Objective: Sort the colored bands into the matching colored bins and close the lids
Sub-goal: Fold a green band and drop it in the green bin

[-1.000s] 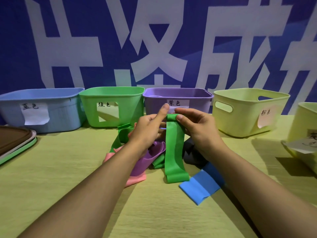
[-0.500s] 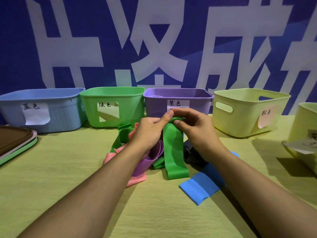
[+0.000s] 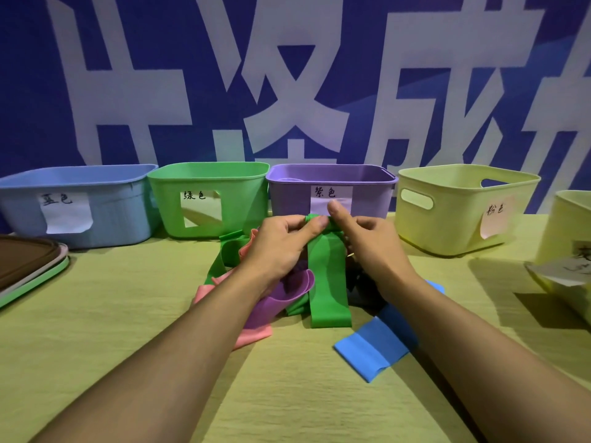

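Observation:
A green band hangs from both my hands over a pile of bands. My left hand and my right hand pinch its bunched top edge just in front of the purple bin. Its lower end lies on the table. Under my hands lie a purple band, a pink band, a second green band, a dark band and a blue band. The green bin stands left of the purple one, the blue bin further left.
Two pale yellow bins stand at the right: one with a pink label, another at the edge with a loose paper label. Stacked lids lie at the far left. A blue banner wall rises behind the bins.
Both hands have drawn the green band's top edge up and gathered it into a narrow bunch. The band's lower end has slid a little toward the bins.

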{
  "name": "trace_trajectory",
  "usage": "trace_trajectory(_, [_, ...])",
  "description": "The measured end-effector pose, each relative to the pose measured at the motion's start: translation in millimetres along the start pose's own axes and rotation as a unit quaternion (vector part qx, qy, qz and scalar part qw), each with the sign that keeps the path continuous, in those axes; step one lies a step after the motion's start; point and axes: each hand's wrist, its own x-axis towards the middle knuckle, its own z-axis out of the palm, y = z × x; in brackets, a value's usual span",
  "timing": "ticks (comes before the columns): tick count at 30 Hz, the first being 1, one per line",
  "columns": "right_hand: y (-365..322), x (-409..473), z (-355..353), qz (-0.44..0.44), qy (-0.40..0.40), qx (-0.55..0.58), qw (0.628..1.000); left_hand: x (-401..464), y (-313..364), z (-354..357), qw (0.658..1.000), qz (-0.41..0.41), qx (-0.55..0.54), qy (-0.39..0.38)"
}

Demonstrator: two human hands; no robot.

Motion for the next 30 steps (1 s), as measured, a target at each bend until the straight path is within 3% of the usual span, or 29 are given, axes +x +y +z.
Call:
trace_trajectory(9, [3, 2, 0, -0.032, 0.009, 0.062, 0.997, -3, 3, 0, 1.0, 0.013, -0.009, -0.007])
trace_trajectory(16, [9, 6, 2, -0.041, -0.02, 0.164, 0.985, -4, 12, 1, 0.997, 0.002, -0.078, -0.015])
trace_trajectory(24, [6, 5, 2, 0.024, -0.07, 0.233, 0.97, -2, 10, 2, 0.997, 0.018, -0.066, 0.043])
trace_trajectory(30, [-6, -3, -1, 0.105, -0.117, 0.171, 0.973, -1, 11, 0, 0.996, 0.037, -0.057, 0.063])
